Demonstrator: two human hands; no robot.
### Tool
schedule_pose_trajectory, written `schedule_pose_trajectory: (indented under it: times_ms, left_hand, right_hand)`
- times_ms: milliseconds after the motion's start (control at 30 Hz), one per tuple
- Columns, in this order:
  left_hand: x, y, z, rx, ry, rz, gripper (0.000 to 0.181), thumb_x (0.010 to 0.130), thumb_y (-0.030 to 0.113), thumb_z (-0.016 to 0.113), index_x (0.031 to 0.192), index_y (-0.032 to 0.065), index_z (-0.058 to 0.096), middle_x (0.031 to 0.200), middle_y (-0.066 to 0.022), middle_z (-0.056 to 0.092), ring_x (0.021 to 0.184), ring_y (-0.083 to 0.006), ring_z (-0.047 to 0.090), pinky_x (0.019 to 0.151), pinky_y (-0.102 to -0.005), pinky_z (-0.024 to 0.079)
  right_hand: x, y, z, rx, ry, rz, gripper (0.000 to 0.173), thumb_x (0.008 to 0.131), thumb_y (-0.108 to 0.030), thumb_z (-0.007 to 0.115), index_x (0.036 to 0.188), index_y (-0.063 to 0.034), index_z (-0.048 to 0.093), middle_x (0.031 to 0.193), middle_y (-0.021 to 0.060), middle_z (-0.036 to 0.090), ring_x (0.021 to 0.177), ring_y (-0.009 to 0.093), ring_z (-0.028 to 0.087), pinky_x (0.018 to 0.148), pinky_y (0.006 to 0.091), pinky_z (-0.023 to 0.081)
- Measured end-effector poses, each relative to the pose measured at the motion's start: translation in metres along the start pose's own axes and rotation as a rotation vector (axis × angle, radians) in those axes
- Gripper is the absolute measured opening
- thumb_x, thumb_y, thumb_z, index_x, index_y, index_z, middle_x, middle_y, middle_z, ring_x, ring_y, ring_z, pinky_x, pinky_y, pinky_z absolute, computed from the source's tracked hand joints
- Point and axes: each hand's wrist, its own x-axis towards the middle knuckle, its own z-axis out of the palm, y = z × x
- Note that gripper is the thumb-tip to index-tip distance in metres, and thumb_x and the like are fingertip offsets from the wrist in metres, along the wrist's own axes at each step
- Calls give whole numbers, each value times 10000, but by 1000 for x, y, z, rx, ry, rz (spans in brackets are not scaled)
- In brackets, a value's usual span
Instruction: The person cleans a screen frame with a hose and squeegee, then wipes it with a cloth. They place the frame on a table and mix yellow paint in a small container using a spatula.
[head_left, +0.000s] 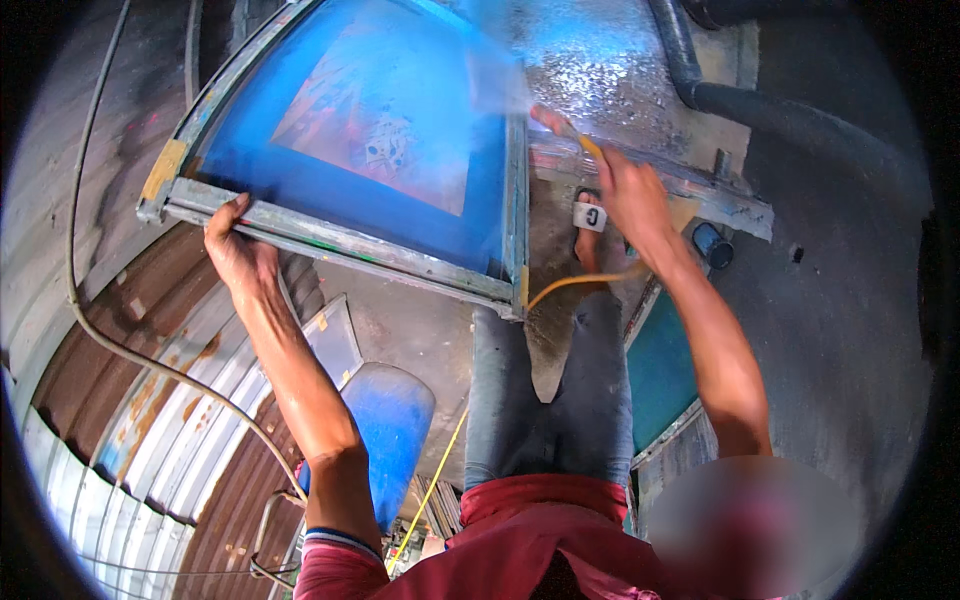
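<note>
A screen-printing frame (341, 241) with metal rails is tilted in front of me. Its mesh carries a blue coating (330, 184) around a paler middle area (352, 127), where a small patch of dark printed shapes shows. My left hand (244, 251) grips the near rail close to its left corner, thumb on top. In my right hand (634, 195) is a spray nozzle (551, 120) with a reddish tip, on a yellow-orange hose (577, 281). A misty spray (499, 79) fans from the tip onto the mesh at the frame's right side. My fingers partly hide the nozzle's grip.
A wet, shiny panel (600, 75) stands behind the nozzle, beside a dark pipe (795, 120). Low on the left are a blue plastic drum (390, 427) and corrugated metal sheets (157, 420). Another teal screen (664, 367) leans at right, near a small blue container (712, 246).
</note>
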Motion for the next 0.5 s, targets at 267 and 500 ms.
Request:
schedule_pose_trajectory:
  times_ms: [267, 500]
  left_hand:
    - [30, 2, -23, 14, -38, -60, 146, 684, -43, 626, 801, 26, 573, 743, -48, 572, 709, -178, 578, 715, -322, 478]
    - [39, 0, -34, 3, -19, -78, 142, 690, -33, 624, 806, 32, 575, 733, -53, 577, 694, -198, 577, 723, -356, 503]
  right_hand:
    - [-96, -21, -55, 317, 79, -157, 353, 915, -77, 565, 1245, 49, 551, 939, 290, 652, 837, 425, 666, 712, 450, 535]
    - [-80, -65, -79, 419, -19, -394, 315, 912, -99, 580, 1198, 31, 588, 914, 233, 658, 784, 383, 656, 686, 438, 520]
